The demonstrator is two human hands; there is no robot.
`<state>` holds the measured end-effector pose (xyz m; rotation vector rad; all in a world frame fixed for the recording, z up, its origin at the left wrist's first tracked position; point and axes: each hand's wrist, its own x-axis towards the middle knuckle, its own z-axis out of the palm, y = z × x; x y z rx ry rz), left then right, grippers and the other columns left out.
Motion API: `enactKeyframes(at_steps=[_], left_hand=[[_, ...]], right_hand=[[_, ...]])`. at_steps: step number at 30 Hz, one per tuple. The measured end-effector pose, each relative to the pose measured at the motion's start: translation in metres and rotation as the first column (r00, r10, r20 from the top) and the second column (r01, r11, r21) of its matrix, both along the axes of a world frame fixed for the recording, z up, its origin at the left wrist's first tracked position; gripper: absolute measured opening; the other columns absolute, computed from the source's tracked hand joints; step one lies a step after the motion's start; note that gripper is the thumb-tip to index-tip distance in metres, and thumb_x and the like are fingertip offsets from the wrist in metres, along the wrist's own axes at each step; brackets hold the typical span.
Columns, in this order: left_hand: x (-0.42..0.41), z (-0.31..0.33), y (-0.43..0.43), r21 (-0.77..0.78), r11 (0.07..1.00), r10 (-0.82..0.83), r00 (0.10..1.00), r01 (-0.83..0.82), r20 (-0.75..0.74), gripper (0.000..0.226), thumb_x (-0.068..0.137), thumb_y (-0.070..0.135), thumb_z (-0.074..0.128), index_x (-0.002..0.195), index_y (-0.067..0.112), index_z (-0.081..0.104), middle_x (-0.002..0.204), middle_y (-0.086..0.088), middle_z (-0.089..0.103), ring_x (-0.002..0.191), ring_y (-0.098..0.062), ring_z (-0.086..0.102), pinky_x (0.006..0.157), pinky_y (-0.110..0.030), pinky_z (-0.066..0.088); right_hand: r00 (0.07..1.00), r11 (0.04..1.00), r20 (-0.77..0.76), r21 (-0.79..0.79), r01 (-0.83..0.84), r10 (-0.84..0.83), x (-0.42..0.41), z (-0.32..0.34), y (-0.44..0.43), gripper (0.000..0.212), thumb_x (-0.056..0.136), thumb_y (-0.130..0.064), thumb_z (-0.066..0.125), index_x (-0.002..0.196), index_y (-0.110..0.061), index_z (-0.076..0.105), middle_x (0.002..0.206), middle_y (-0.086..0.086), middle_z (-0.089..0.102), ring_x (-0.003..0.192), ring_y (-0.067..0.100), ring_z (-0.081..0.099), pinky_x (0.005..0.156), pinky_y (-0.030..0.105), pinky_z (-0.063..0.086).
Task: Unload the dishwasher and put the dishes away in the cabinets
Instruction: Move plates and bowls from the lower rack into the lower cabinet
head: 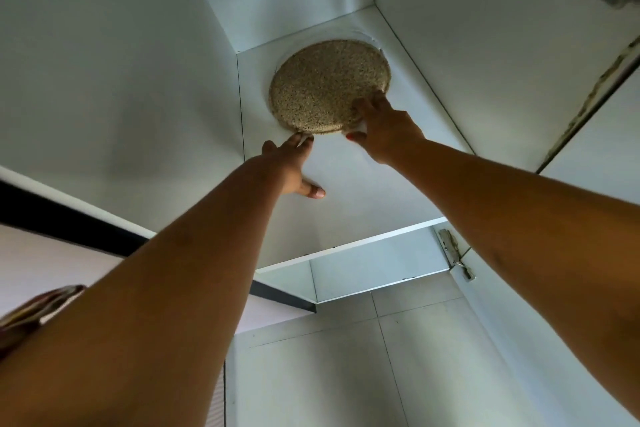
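Along the shelf's left side, the cabinet's white wall (121, 62) rises beside the left grip (294, 166). It reaches up with its fingers straight and relaxed, their tips touching the near edge of the speckled plate (325, 87) and the thumb spread over bare shelf (363, 191). It steadies the plate and clasps nothing.

The speckled plate lies flat toward the shelf's back, near the left wall and well back from the front edge. A white rim (361, 128) shows just under its near edge, probably another plate beneath it, though too little is visible to be sure.

On the plate's near right edge, the right grip (381, 121) pinches the rim, fingers laid on top and thumb tucked below. Further right, a metal hinge (455, 253) sits by the shelf's front right corner.

The plate looks all but put away, with seating and letting go left to do. The danger is the high, outstretched reach. If the right grip lets go before the plate sits centred on what lies under it, the plate could skate forward toward the front edge, and the left grip's flat fingers would not catch it. Setting it down hard could also chip rim against rim.
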<state>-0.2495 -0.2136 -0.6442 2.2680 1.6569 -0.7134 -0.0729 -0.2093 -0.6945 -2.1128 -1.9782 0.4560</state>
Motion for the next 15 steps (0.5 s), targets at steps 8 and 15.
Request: enactKeyframes(at_steps=[8, 15], left_hand=[[-0.007, -0.015, -0.024, 0.049, 0.998, 0.036, 0.998, -0.038, 0.042, 0.089, 0.089, 0.053, 0.051, 0.151, 0.018, -0.001, 0.160, -0.005, -0.003, 0.143, -0.035, 0.014, 0.114, -0.038, 0.016], [0.002, -0.007, -0.100, -0.005, 1.000, 0.029, 0.999, -0.028, 0.015, 0.075, 0.098, 0.041, 0.039, 0.150, 0.006, -0.003, 0.159, -0.013, -0.003, 0.146, -0.027, 0.007, 0.116, -0.032, 0.007]], right_hand=[[1.000, 1.000, -0.022, 0.028, -0.008, 0.009, -0.002, -0.005, -0.014, 0.062, 0.097, -0.037, 0.048, 0.150, -0.035, 0.015, 0.161, 0.003, 0.002, 0.131, 0.040, 0.039, 0.105, 0.043, 0.039], [0.999, 0.999, 0.035, -0.039, -0.029, 0.030, -0.013, 0.001, -0.079, 0.065, 0.099, -0.033, 0.042, 0.152, -0.028, 0.005, 0.160, 0.003, -0.005, 0.137, 0.038, 0.026, 0.103, 0.045, 0.040]])
